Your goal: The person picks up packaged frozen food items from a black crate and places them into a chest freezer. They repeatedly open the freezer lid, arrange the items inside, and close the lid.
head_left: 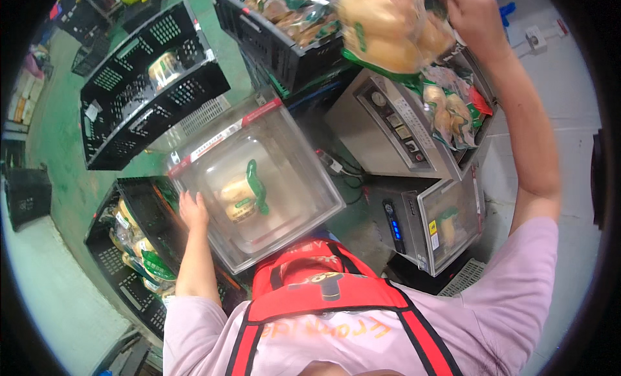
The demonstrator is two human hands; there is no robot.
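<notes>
My left hand (193, 208) rests at the left edge of a clear lid (305, 182) on a chamber vacuum sealer, fingers spread. Under the lid lies a plastic bag of pale food (240, 196) with a green strip. At the upper right, my raised right hand (473, 17) grips a large clear bag of pale, rounded food (381, 31) with a green lower edge. The fingers blur and partly leave the picture's top. Just below that bag, more bagged food (451, 109) lies in a second steel machine (373, 128) with a gauge and switches.
A smaller sealer (436, 225) with a lit blue display stands at the right, a bag inside. Black crates stand around: one holding a single bag (165, 70), one with several bags (140, 245), one piled with bags (291, 17). Cables (344, 167) run between the machines.
</notes>
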